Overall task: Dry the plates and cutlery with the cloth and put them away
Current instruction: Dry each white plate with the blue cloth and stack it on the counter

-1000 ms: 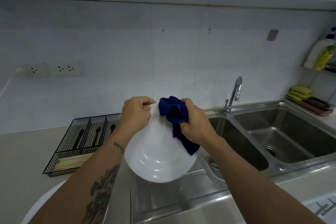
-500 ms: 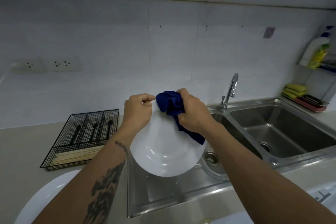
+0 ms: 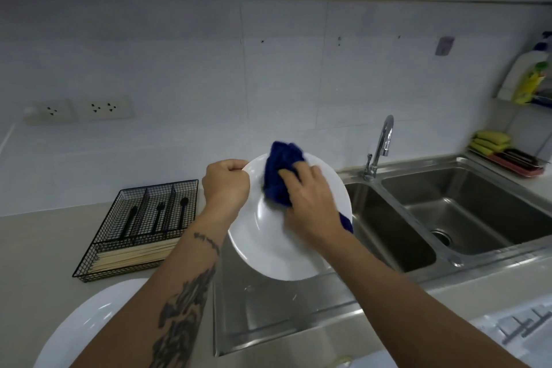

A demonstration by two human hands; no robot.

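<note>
A: Plate [image 3: 277,248] — white, held up over the steel draining board [image 3: 268,317], tilted with its hollow face toward the camera. Not resting on anything; the lower rim hangs free above the steel.

B: Grip?

A: Left hand [image 3: 226,186] is clenched on the upper-left rim, thumb side on the near face and fingers curled out of sight behind. The right hand [image 3: 310,203] presses the blue cloth [image 3: 280,176] flat against the upper part of the face; the fingers lie over the bunched cloth, and I cannot tell how tightly they are closed around it. A tail of cloth shows past the right rim, below the wrist.

B: The relation that matters?

A: Cloth sits up and toward the left grip; the unwiped-looking area — judgement only, no droplets resolvable on the plate — lies down and toward the camera from the right hand. So the wiping hand is the nearer one to that lower face, and the left hand only has to steady or turn the rim.

B: Where does it go afterward?

A: Likely onto the second white plate [image 3: 83,323] on the counter at lower left, on the left hand's side. The wire cutlery basket [image 3: 140,230] stands behind it, holding dark utensils and chopsticks.

B: Risk?

A: Single-rim hold on a possibly wet plate; it could slip toward the sink [image 3: 388,236].
</note>
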